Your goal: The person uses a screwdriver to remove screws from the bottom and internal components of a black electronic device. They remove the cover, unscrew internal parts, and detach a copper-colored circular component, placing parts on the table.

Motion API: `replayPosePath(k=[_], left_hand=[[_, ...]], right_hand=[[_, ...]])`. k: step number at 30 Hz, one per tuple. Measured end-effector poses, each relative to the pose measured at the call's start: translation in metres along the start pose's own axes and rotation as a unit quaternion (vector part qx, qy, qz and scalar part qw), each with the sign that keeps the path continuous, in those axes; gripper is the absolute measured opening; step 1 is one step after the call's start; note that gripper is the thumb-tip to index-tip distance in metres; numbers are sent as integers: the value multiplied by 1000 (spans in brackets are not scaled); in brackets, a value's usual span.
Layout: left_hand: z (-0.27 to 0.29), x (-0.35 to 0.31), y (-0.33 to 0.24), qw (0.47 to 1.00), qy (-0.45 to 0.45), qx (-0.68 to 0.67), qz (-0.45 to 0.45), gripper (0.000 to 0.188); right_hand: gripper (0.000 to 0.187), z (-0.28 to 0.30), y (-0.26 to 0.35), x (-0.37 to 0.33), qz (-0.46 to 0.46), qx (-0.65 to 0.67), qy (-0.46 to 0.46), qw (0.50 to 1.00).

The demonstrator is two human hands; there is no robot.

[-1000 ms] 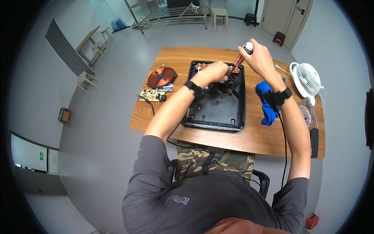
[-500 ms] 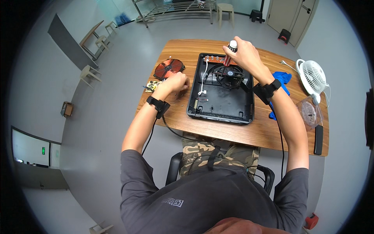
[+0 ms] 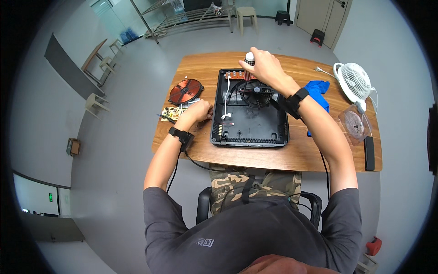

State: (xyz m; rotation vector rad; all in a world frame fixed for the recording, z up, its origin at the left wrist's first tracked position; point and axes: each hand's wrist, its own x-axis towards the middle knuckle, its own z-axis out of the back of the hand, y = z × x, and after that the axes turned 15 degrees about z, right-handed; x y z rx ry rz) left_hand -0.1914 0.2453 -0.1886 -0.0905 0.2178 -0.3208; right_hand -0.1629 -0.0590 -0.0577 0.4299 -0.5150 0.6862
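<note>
In the middle of the table lies an open black casing [image 3: 255,130], its inside showing. It holds a round black fan [image 3: 257,93], an orange circuit strip [image 3: 233,75] along the far edge and a loose white cable [image 3: 226,98]. My right hand [image 3: 269,68] is closed around a screwdriver [image 3: 249,61] with a white-capped, red and black handle, held upright over the casing's far part beside the fan. The screwdriver's tip is hidden. Beside the casing's left edge, my left hand [image 3: 199,111] is low at the tabletop with curled fingers; whatever they pinch cannot be made out.
Left of the casing lie a copper-coloured disc coil [image 3: 186,92] and a yellowish circuit board [image 3: 171,113]. To the right are a blue cloth [image 3: 318,91], a small white fan [image 3: 354,82], a clear plastic container [image 3: 353,123] and a black bar [image 3: 369,153]. Cables run from both wristbands.
The whole view has shifted slightly. My left hand has come a little nearer to me and closer to the casing's left edge. My right hand keeps its grip on the screwdriver.
</note>
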Motion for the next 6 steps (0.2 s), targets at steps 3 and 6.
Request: replayPosePath(k=[3,6], left_hand=[[26,-4,-4,999,12,-28,20,15],[47,-1,-6,996,-27,-67,47,16]], right_hand=[[50,-10,1,7,1,-5,18,1000],[50,-15,3,13,13,-4,20,1000]])
